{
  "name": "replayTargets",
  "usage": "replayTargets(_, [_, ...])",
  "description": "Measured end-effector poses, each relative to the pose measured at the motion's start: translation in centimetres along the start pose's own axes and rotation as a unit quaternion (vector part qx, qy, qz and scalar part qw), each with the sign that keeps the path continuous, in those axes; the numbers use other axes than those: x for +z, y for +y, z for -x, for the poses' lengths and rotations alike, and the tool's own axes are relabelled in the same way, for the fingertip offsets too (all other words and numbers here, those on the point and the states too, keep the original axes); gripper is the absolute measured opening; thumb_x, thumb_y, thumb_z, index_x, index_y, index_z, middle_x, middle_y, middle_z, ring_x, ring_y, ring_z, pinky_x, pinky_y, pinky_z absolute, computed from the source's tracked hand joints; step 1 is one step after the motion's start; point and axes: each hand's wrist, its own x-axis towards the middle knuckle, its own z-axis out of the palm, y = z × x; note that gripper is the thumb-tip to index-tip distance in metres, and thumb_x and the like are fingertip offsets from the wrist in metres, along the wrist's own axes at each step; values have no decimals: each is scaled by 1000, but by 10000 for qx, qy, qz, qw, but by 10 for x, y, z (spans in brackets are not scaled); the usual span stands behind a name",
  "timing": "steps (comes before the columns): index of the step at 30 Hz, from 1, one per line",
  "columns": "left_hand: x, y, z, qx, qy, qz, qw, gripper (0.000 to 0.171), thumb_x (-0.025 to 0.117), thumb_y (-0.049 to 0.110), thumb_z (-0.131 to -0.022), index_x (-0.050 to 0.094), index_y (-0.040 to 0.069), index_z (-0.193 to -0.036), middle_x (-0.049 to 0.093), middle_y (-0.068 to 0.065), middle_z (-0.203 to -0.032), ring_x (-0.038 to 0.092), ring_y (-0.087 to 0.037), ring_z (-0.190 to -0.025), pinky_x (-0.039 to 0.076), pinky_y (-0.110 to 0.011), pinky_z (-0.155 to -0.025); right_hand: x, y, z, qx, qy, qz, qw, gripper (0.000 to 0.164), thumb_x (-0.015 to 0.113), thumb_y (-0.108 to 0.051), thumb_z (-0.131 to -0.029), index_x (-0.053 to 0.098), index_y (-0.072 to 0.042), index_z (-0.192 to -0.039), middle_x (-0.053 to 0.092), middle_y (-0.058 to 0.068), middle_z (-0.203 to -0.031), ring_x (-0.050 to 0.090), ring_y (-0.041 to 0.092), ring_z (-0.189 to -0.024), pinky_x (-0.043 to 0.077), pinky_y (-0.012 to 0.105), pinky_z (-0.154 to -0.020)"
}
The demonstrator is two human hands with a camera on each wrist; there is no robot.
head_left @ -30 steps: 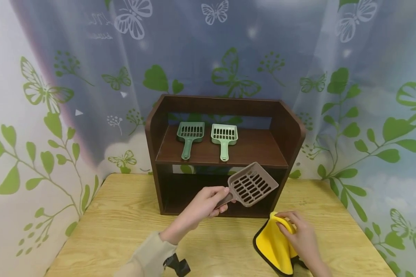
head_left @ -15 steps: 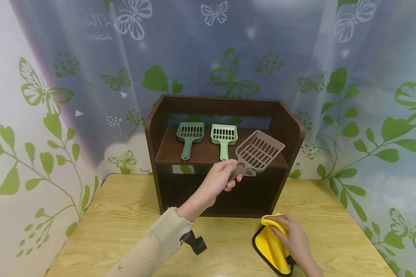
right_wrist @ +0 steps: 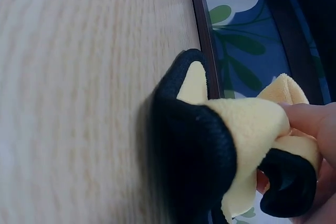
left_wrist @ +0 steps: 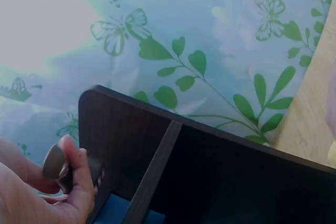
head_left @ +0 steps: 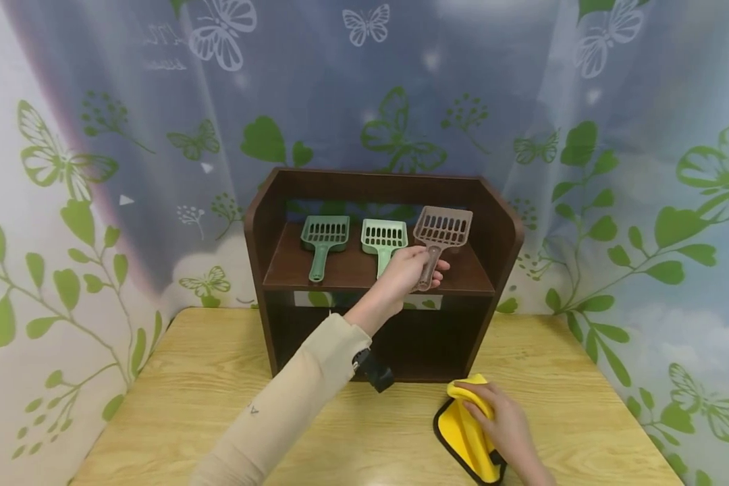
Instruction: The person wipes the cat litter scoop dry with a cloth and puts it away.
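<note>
My left hand (head_left: 406, 271) grips the handle of a brown slotted litter scoop (head_left: 442, 228) over the right part of the upper shelf. In the left wrist view the thumb and fingers close round the scoop's handle (left_wrist: 54, 163), and its head is mostly hidden. To its left on that shelf lie a light green litter scoop (head_left: 385, 236), its handle partly behind my hand, and a dark green litter scoop (head_left: 325, 233). My right hand (head_left: 503, 422) pinches a folded yellow cloth (head_left: 462, 432) with black edging, low over the table; in the right wrist view the cloth (right_wrist: 252, 124) bunches between the fingers.
The dark brown two-tier shelf (head_left: 510, 223) stands at the back of the wooden table (head_left: 206, 378), with side walls and a back rail. A patterned curtain (head_left: 316, 81) hangs behind and at both sides. A black strap device (head_left: 379, 378) is on my left wrist.
My left hand has carried the brown scoop up and back, from before the lower compartment to over the upper shelf, turning its head straighter. The right hand shifted slightly left with the cloth.
</note>
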Motion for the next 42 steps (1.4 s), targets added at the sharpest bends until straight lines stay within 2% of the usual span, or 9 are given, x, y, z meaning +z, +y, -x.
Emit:
replayTargets(2, [3, 2, -7, -132, -3, 127, 9998, 39, 37, 16, -112, 52, -6, -140, 68, -21, -120, 69, -28, -94, 57, -37, -90, 0, 0, 0, 2, -15, -17, 10000, 35, 81, -12, -86, 76, -28, -117, 70, -5, -103, 58, 7, -77, 45, 26, -63])
replayTargets(6, [10, 3, -21, -457, -98, 520, 9976, 40, 37, 13, -112, 46, -8, -145, 65, -25, -126, 64, -38, -118, 53, -42, -99, 0, -2, 1, 65, -77, -2, 9999, 36, 81, -12, -86, 75, -27, -118, 71, -3, -106, 58, 9, -78, 45, 27, -64])
replayTargets(10, [15, 4, -32, -728, -212, 705, 9946, 41, 39, 12, -111, 45, -11, -145, 64, -26, -128, 61, -37, -123, 53, -38, -99, 0, -5, 1, 180, -306, -12, 9994, 37, 80, -14, -89, 73, -27, -123, 71, -1, -110, 61, 12, -82, 45, 27, -64])
replayTargets(15, [17, 1, -39, -958, -247, 520, 9937, 40, 41, 8, -110, 45, -9, -146, 64, -25, -128, 64, -33, -121, 54, -35, -97, 2, -12, 3, 177, -589, 67, 9981, 40, 78, -16, -90, 70, -26, -128, 72, -1, -113, 66, 16, -88, 52, 33, -70])
replayTargets(18, [17, -1, -39, -947, -327, 340, 9944, 36, 43, 2, -108, 50, -12, -140, 61, -23, -134, 63, -32, -121, 53, -36, -99, 4, -14, 4, 225, -690, 108, 9973, 42, 79, -15, -90, 69, -24, -129, 72, -1, -116, 69, 22, -98, 56, 42, -79])
replayTargets(23, [17, 1, -37, -767, -541, -117, 9955, 24, 47, 2, -106, 64, -15, -110, 49, -17, -148, 58, -31, -128, 49, -37, -104, 6, -15, 5, 198, -789, 328, 9961, 44, 81, -9, -86, 70, -23, -127, 71, -1, -116, 68, 25, -105, 55, 48, -87])
replayTargets(28, [18, 4, -36, -753, -540, -367, 9950, 32, 46, 9, -108, 57, -9, -133, 42, -16, -153, 46, -28, -139, 43, -37, -110, 6, -15, 7, -138, -993, 679, 9926, 50, 83, 0, -80, 72, -25, -122, 69, -4, -112, 63, 21, -101, 55, 42, -82])
replayTargets(31, [18, 5, -35, -715, -506, -475, 9950, 39, 48, 11, -108, 50, -7, -143, 43, -16, -153, 45, -26, -140, 42, -36, -111, 4, -13, 8, -298, -1049, 937, 9896, 54, 84, 6, -76, 74, -27, -118, 68, -4, -111, 61, 20, -97, 54, 39, -76])
replayTargets(42, [11, 6, -23, -592, -557, -505, 9954, 45, 49, 15, -108, 43, -7, -148, 39, -16, -157, 41, -30, -144, 39, -36, -114, -3, -5, 9, -446, -1015, 1073, 9880, 55, 85, 9, -72, 77, -27, -112, 68, -5, -108, 61, 20, -95, 54, 39, -75])
